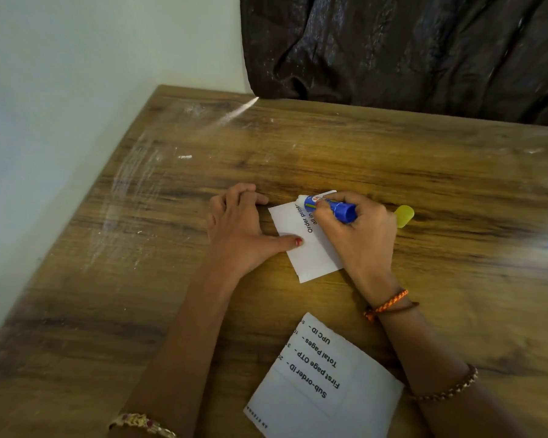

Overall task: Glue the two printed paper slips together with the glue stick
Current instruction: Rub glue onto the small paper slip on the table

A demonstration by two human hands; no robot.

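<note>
A small white printed slip (309,249) lies on the wooden table (171,279) at the centre. My left hand (238,229) rests flat beside it, its thumb pressing the slip's left edge. My right hand (359,238) grips a blue glue stick (328,207), held nearly level with its white tip touching the slip's far edge. A second, larger printed slip (326,380) lies nearer to me, between my forearms, untouched.
A yellow cap (405,215) lies on the table just right of my right hand. A pale wall runs along the table's left edge, and dark crumpled fabric (408,52) hangs behind its far edge.
</note>
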